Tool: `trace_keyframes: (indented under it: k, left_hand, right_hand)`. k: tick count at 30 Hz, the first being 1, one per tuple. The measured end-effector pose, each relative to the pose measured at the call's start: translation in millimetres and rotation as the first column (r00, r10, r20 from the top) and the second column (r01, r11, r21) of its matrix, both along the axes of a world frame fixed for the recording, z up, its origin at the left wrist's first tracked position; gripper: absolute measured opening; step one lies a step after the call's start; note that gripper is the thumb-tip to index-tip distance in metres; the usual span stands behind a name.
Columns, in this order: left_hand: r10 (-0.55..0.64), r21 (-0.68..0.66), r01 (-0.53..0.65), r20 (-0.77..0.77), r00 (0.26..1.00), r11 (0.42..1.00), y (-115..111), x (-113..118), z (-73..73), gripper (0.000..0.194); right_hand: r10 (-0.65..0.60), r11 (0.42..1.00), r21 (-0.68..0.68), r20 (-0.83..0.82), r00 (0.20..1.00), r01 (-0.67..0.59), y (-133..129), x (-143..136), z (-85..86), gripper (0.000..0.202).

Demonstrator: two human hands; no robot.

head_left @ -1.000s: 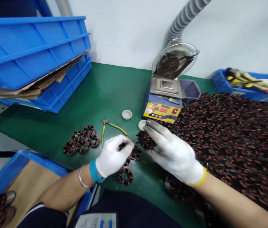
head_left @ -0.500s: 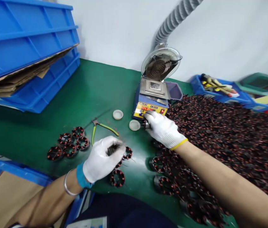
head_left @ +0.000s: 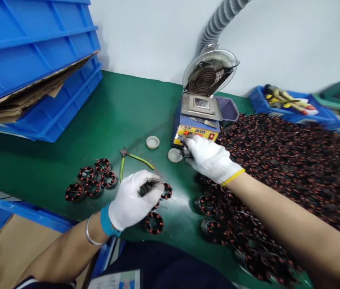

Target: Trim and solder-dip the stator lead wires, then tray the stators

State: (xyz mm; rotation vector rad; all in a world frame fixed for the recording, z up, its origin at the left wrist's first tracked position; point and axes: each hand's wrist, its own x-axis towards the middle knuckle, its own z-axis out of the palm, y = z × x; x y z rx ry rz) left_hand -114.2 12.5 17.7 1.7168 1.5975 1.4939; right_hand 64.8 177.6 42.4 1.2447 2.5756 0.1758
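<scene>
Dipping station on a bench [head_left: 128, 116], seen from above. The right hand [head_left: 209, 156] has its grip clamped on a coil [head_left: 185, 151], which lies at the right edge of the near dish [head_left: 175, 155], just in front of the heater [head_left: 195, 132]. The left hand [head_left: 136, 196] is curled beside a small group [head_left: 154, 214] of coils; whether its fingertips meet or pinch anything cannot be told. Progress, as judged from the layout: five coils form a cluster [head_left: 97, 182] at left and may be finished, whereas the heap [head_left: 284, 160] at right is far larger, so most appears left. The cutters [head_left: 141, 160] lie unused between the cluster and the far dish [head_left: 152, 142]. Compared with one second ago, the held coil has passed from the worker's side of the near dish to its right edge, and the right fingers wrap it more closely. The cluster, cutters and both dishes keep their places; the left hand remains by its group.
</scene>
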Motion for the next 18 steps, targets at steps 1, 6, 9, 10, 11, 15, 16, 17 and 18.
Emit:
trace_keyframes:
  k: [1, 6, 9, 10, 11, 15, 16, 17, 18]
  left_hand:
    - [0.0, 0.002, 0.0, -0.002, 1.0, 1.0, 0, 0, 1.2, 0.005]
    - [-0.001, -0.02, 0.001, -0.022, 1.0, 1.0, -1, -2, 4.6, 0.006]
    - [0.001, 0.005, -0.001, -0.02, 1.0, 1.0, -1, -2, 5.0, 0.006]
    - [0.0, 0.015, 0.001, -0.025, 1.0, 1.0, -1, -3, 5.0, 0.006]
    - [0.001, 0.023, -0.001, -0.032, 0.999, 1.0, -1, -3, 5.0, 0.006]
    - [0.003, 0.031, -0.001, -0.055, 0.999, 1.0, -2, -4, 5.1, 0.008]
    - [0.0, 0.032, 0.001, -0.052, 0.999, 0.999, -2, -5, 5.5, 0.008]
    - [-0.002, 0.035, 0.004, -0.048, 0.999, 0.999, -2, -5, 6.0, 0.008]
    - [-0.003, 0.037, 0.005, -0.047, 0.999, 0.999, -2, -5, 6.7, 0.008]
  right_hand:
    - [-0.016, 1.0, 0.025, -0.002, 1.0, 0.016, -2, 1, 4.2, 0.048]
    - [-0.103, 0.988, 0.121, 0.043, 0.994, 0.097, -17, -7, 17.9, 0.041]
    - [-0.151, 0.982, 0.117, 0.022, 0.988, 0.147, -22, -20, 13.2, 0.046]
    - [-0.151, 0.983, 0.105, 0.015, 0.988, 0.149, -22, -25, 10.1, 0.047]
    - [-0.144, 0.986, 0.088, 0.009, 0.99, 0.143, -22, -29, 6.9, 0.047]
    - [-0.11, 0.994, 0.026, 0.015, 0.994, 0.11, -22, -37, -1.9, 0.044]
    - [-0.107, 0.994, 0.027, 0.018, 0.994, 0.107, -23, -36, -1.8, 0.045]
    - [-0.104, 0.994, 0.04, 0.017, 0.994, 0.103, -23, -35, -0.3, 0.046]
    - [-0.097, 0.993, 0.061, 0.014, 0.995, 0.096, -23, -33, 2.7, 0.046]
